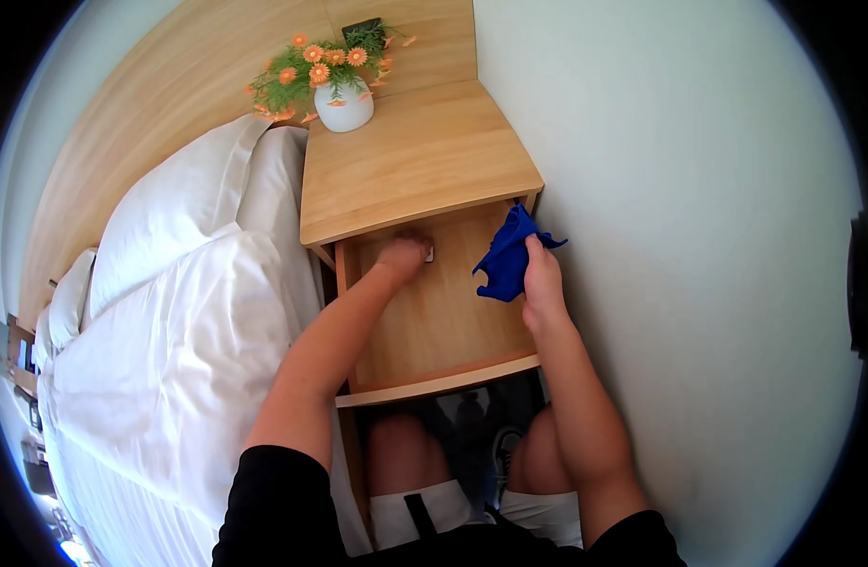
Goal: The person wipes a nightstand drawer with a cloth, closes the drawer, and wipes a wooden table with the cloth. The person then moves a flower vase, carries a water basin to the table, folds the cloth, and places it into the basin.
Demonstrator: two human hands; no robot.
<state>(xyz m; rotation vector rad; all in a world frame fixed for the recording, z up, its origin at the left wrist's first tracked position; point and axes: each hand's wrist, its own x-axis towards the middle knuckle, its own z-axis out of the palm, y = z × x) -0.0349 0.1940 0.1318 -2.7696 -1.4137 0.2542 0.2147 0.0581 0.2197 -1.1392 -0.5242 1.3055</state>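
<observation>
A wooden nightstand (pixel 425 156) stands against the wall with its drawer (pixel 425 331) pulled out. Inside the drawer, toward its back left, my left hand (pixel 403 255) is closed on a small white object (pixel 429 253); most of it is hidden by my fingers, so its kind does not show. My right hand (pixel 544 283) grips a blue cloth (pixel 510 260) over the drawer's right side. The cloth hangs crumpled, its corners loose. Between my hands the drawer's bare wooden bottom shows.
A white vase (pixel 344 106) with orange flowers (pixel 319 57) stands on the nightstand, near a dark box-like item (pixel 363 34). To the left is a bed with white bedding (pixel 169 312) and a pillow (pixel 179 203). A pale wall (pixel 680 189) rises close on the right.
</observation>
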